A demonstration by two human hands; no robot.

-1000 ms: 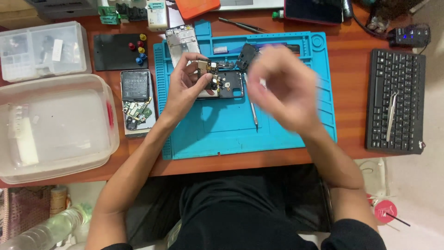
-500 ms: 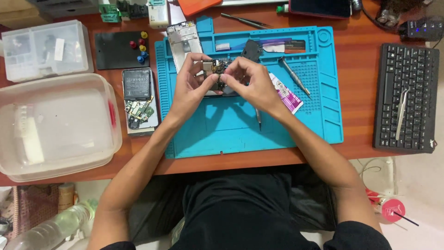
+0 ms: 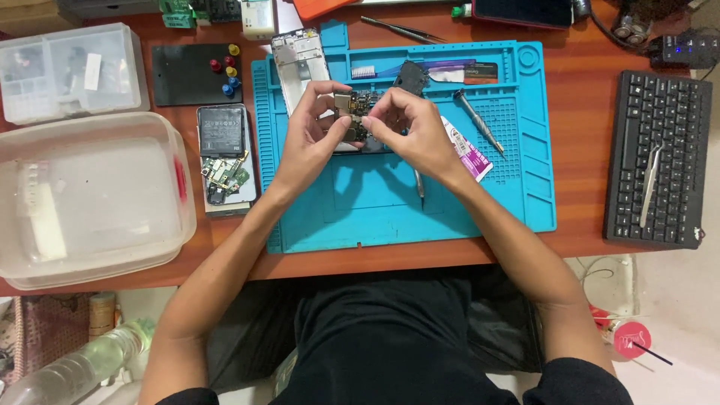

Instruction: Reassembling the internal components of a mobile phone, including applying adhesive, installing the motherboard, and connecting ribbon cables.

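Both my hands meet over the upper middle of a blue repair mat (image 3: 390, 202). My left hand (image 3: 311, 135) and my right hand (image 3: 409, 127) pinch a small dark circuit board (image 3: 356, 112) with metal shields between their fingertips, lifted a little above the mat. A white phone frame (image 3: 300, 60) lies just beyond my left hand. A dark back cover piece (image 3: 411, 75) rests behind my right hand. A screwdriver (image 3: 478, 120) and a pink-and-white card (image 3: 469, 154) lie to the right of my right hand.
A large clear plastic tub (image 3: 82, 199) and a small parts box (image 3: 71, 71) stand at the left. A phone battery (image 3: 223, 131) and green boards (image 3: 225, 176) lie beside the mat. A black keyboard (image 3: 660, 157) with tweezers (image 3: 651, 184) on it is at the right.
My right hand came in from the right and joined my left hand on the circuit board; both hands now hold it close together. The view shifted slightly.
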